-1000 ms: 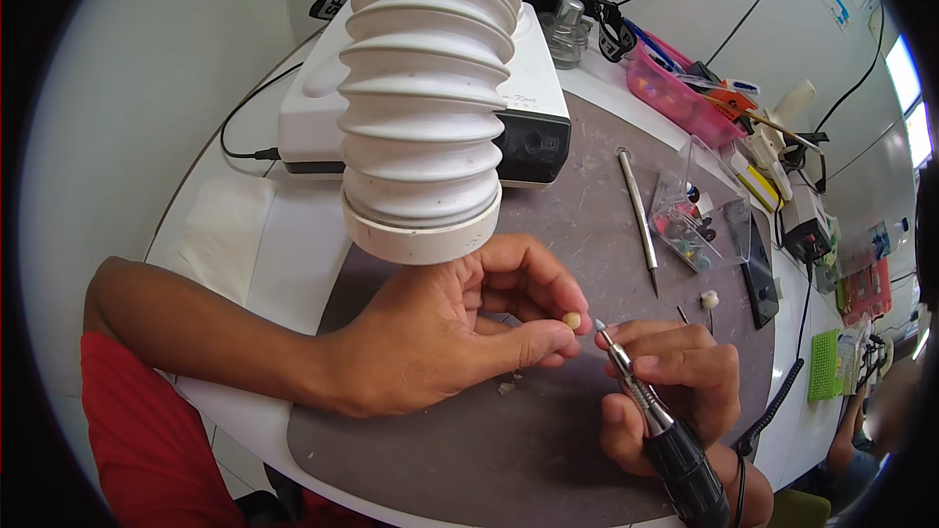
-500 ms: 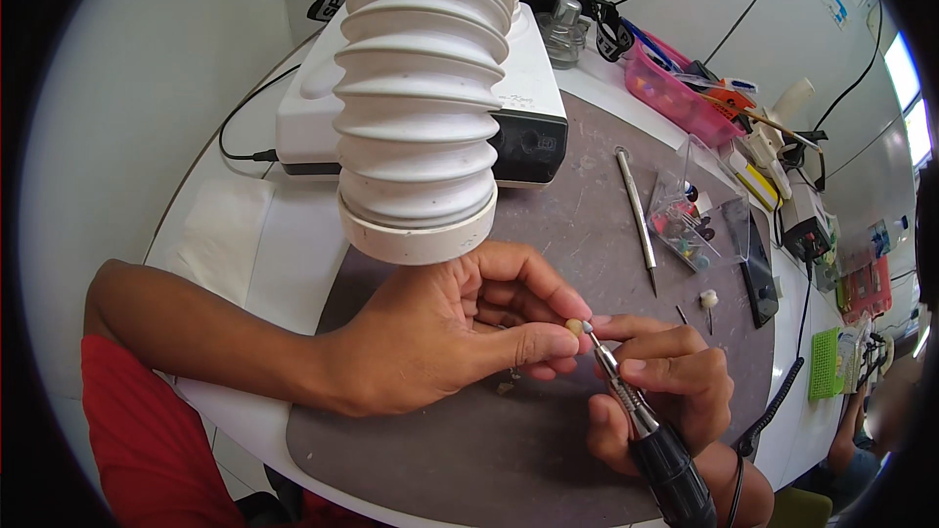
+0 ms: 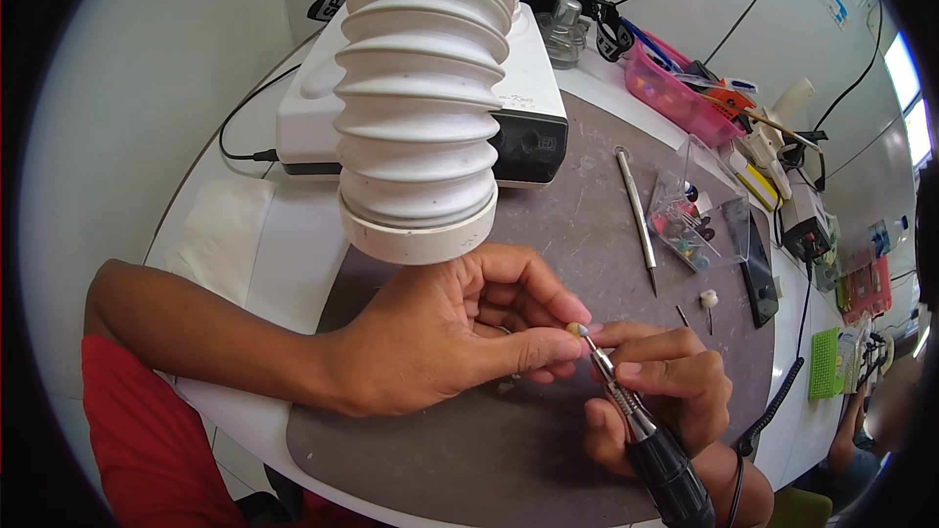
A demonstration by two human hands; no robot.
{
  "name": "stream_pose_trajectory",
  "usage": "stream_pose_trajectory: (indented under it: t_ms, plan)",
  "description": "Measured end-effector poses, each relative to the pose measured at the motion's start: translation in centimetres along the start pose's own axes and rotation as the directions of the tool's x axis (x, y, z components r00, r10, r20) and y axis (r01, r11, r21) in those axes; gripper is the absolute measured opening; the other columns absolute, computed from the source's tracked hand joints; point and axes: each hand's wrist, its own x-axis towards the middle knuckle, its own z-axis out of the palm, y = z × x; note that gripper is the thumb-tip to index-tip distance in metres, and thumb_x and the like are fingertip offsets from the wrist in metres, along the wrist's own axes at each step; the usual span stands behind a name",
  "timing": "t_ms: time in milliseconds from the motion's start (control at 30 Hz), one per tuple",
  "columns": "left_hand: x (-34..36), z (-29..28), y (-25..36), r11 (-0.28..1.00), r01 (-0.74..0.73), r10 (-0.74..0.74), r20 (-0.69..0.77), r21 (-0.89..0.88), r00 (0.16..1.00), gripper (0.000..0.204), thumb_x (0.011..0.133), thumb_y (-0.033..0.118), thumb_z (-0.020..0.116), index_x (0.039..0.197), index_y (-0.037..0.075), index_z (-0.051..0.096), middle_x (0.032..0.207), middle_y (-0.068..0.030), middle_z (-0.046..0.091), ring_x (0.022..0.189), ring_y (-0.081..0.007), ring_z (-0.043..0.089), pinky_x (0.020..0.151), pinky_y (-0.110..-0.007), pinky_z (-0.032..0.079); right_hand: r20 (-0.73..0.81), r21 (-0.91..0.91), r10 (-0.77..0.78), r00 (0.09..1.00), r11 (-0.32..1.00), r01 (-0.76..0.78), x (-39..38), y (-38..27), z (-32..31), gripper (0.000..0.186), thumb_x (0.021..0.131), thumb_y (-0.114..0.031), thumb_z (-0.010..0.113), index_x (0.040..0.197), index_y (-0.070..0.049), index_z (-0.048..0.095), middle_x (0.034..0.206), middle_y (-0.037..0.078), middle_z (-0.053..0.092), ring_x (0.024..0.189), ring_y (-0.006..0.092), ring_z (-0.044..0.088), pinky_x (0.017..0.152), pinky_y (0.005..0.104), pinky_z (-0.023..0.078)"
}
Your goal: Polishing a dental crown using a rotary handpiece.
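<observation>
Yellowish piece (image 3: 572,330) pinched in L hand (image 3: 430,344); R hand (image 3: 685,372) grips drill (image 3: 643,430), grey tip (image 3: 584,330) apparently touching — v. small hold, so a slip cd fling piece or nick L hand.

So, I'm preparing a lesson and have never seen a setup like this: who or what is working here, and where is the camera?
There is no robot: these are a person's bare hands, seen from above by a wide fisheye camera worn on the head, so straight edges look bent. The left hand pinches a small yellowish piece. The right hand holds a black and silver handpiece, its pale tip at the piece. On the dark mat lie a pointed metal tool and a clear box of small parts. A white ribbed hose hangs overhead.
</observation>
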Motion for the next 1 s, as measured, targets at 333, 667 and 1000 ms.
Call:
stream_pose_trajectory:
  t_ms: [333, 667, 1000]
  plan:
    - [0.06, -0.07, -0.07, 1.000, -0.008, 0.008, 0.003, 0.002, 1.000, 0.017, 0.087, 0.001, 0.062, 0.102, -0.002, 0.055, 0.098, -0.0131, 0.063, 0.090, -0.0151, 0.064, 0.081, -0.026, 0.055, -0.164, 0.048, 0.034, 0.986, 0.998, -0.027, 0.12, -0.11, 0.70, 0.033, 0.067, -0.002, 0.079, 0.089, 0.003, 0.054, 0.078, 0.017, 0.062, 0.079, 0.0321, 0.069, 0.061, 0.0303, 0.057]
    - [0.01, 0.09, 0.07, 1.000, -0.006, 0.006, -0.002, 0.006, 1.000, 0.017, 0.087, 0.001, 0.061, 0.102, -0.002, 0.054, 0.098, -0.0134, 0.063, 0.091, -0.0163, 0.065, 0.080, -0.027, 0.055, -0.168, 0.031, 0.033, 0.985, 0.999, -0.029, -0.06, -0.02, 0.75, 0.033, 0.067, -0.002, 0.078, 0.089, 0.002, 0.054, 0.078, 0.016, 0.063, 0.079, 0.0310, 0.070, 0.061, 0.0299, 0.057]
    - [0.07, -0.03, 0.26, 1.000, 0.005, -0.005, 0.000, 0.010, 1.000, 0.018, 0.087, 0.001, 0.061, 0.103, -0.002, 0.054, 0.098, -0.0133, 0.064, 0.091, -0.0164, 0.065, 0.079, -0.026, 0.056, -0.160, 0.012, 0.023, 0.987, 1.000, -0.021, 0.13, 0.03, 0.64, 0.034, 0.066, -0.003, 0.079, 0.090, 0.002, 0.055, 0.078, 0.016, 0.063, 0.079, 0.0308, 0.070, 0.060, 0.0296, 0.056]
